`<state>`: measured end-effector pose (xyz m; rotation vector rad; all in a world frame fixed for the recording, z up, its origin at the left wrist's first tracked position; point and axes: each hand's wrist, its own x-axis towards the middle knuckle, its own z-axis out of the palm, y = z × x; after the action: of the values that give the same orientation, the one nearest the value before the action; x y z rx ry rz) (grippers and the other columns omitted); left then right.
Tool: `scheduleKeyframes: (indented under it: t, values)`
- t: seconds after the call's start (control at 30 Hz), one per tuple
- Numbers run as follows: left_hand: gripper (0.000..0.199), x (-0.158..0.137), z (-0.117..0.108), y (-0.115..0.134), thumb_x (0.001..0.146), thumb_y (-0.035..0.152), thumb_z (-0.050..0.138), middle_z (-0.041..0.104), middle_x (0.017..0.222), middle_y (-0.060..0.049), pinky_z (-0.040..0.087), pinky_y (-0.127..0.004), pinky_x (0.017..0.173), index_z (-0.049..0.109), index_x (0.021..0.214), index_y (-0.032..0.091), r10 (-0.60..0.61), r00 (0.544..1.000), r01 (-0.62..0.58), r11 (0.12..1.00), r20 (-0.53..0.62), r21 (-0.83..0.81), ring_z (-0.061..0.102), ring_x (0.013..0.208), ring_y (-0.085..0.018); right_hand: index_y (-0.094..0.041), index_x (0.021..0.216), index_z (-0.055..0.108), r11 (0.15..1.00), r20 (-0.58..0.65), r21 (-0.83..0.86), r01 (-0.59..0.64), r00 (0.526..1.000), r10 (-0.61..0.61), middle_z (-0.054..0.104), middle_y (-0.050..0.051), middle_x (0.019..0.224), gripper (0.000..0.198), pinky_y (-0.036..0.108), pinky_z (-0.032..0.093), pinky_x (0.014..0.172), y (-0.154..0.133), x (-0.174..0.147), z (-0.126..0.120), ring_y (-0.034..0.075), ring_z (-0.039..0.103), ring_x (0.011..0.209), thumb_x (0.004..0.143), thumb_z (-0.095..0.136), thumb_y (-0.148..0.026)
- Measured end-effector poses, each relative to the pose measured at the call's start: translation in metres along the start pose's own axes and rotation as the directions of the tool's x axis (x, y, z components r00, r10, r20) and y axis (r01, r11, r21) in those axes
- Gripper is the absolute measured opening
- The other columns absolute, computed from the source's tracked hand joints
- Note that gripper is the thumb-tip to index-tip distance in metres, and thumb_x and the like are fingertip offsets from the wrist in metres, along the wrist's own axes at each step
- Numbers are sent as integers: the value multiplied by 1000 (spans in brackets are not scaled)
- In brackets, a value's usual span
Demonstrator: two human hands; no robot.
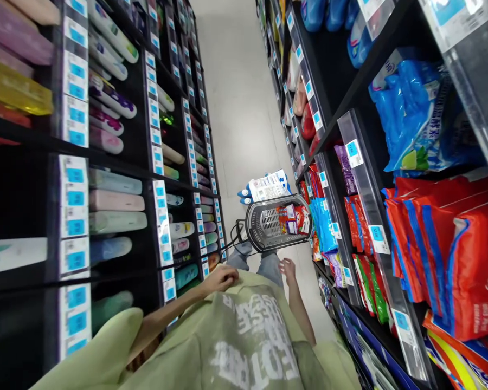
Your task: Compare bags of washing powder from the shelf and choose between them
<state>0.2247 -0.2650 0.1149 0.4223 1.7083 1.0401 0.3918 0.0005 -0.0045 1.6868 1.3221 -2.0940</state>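
Observation:
My left hand (222, 279) is in front of my green shirt (244, 325), its fingers curled inward. Whatever it holds, if anything, is hidden. Hanging by my right thigh, my right hand (287, 269) has its fingers loosely apart and nothing in them. Just ahead of my legs, a dark shopping basket (258, 208) stands on the floor, apart from both hands. Red and purple packages (295, 219) lie in its right half. Beyond its far rim there are blue-capped bottles and a white printed pack (268, 187).
A narrow aisle floor (244, 97) runs ahead. The left shelf (154, 157) holds rows of bottles above price labels. On the right shelf (352, 151) are red bags (467, 260), blue pouches (415, 114) and other bagged goods, close to the basket's right end.

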Motion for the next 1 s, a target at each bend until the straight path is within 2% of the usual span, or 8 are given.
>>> scheduleKeyframes:
  t: [0.07, 0.17, 0.3, 0.4, 0.5, 0.67, 0.83, 1.0]
  values:
    - [8, -4, -1, -13, 69, 22, 61, 70, 70, -5, 45, -32, 77, 69, 67, 24, 23, 998, -17, 995, -59, 99, 62, 72, -23, -17, 102, 65, 1000, -37, -12, 10, 999, -10, 74, 0, 86, 29, 26, 51, 64, -10, 14, -16, 15, 67, 70, 85, 75, -38]
    - [12, -5, -7, -26, 74, 22, 58, 70, 75, -4, 43, -32, 79, 70, 72, 23, 34, 996, -20, 985, -78, 174, 62, 75, -24, -17, 104, 67, 998, -79, -46, 45, 996, -48, 78, 4, 89, 40, 26, 50, 65, -29, 31, -47, 18, 70, 73, 71, 78, -37]
    - [10, -1, -25, -39, 75, 25, 61, 71, 82, -5, 41, -32, 81, 71, 77, 25, 22, 1000, -17, 979, -22, 205, 61, 81, -25, -18, 95, 65, 994, -219, -104, 41, 974, -63, 74, 3, 77, 41, 27, 47, 59, -44, 49, -87, 19, 67, 61, 61, 76, -38]
    - [7, 8, -40, -59, 74, 26, 60, 67, 76, -5, 38, -32, 79, 65, 69, 24, -57, 998, 49, 968, 24, 244, 57, 78, -25, -20, 96, 61, 987, -327, -160, 7, 943, -60, 69, -2, 69, 43, 27, 46, 57, -34, 65, -100, 19, 63, 55, 60, 74, -39]
    - [10, 23, -48, -89, 73, 26, 61, 64, 69, -5, 35, -33, 76, 60, 63, 24, -128, 991, 114, 963, 44, 244, 51, 72, -23, -21, 103, 60, 973, -357, -230, -15, 931, -70, 69, -4, 71, 47, 30, 49, 60, -10, 83, -88, 20, 64, 57, 61, 71, -39]
    - [17, 48, -32, -148, 82, 31, 58, 67, 71, -6, 37, -36, 74, 60, 66, 26, -172, 982, 159, 975, 72, 153, 57, 72, -26, -20, 112, 63, 934, -295, -355, 35, 944, -147, 76, 7, 97, 52, 37, 57, 75, 31, 141, -33, 22, 70, 76, 63, 71, -36]
    - [24, 39, -16, -200, 90, 41, 55, 67, 72, -4, 43, -39, 72, 61, 70, 29, -230, 971, 226, 972, 70, 58, 62, 70, -27, -18, 124, 63, 866, -252, -494, 82, 939, -233, 71, 15, 127, 54, 46, 52, 107, 50, 251, -3, 26, 68, 109, 72, 69, -31]
    - [28, 12, -31, -232, 92, 45, 50, 66, 66, -2, 47, -40, 64, 61, 69, 32, -276, 947, 287, 957, -167, 47, 62, 62, -27, -10, 126, 63, 764, -244, -641, 70, 925, -290, 65, 22, 138, 49, 52, 35, 124, 50, 366, -11, 30, 58, 131, 79, 62, -21]
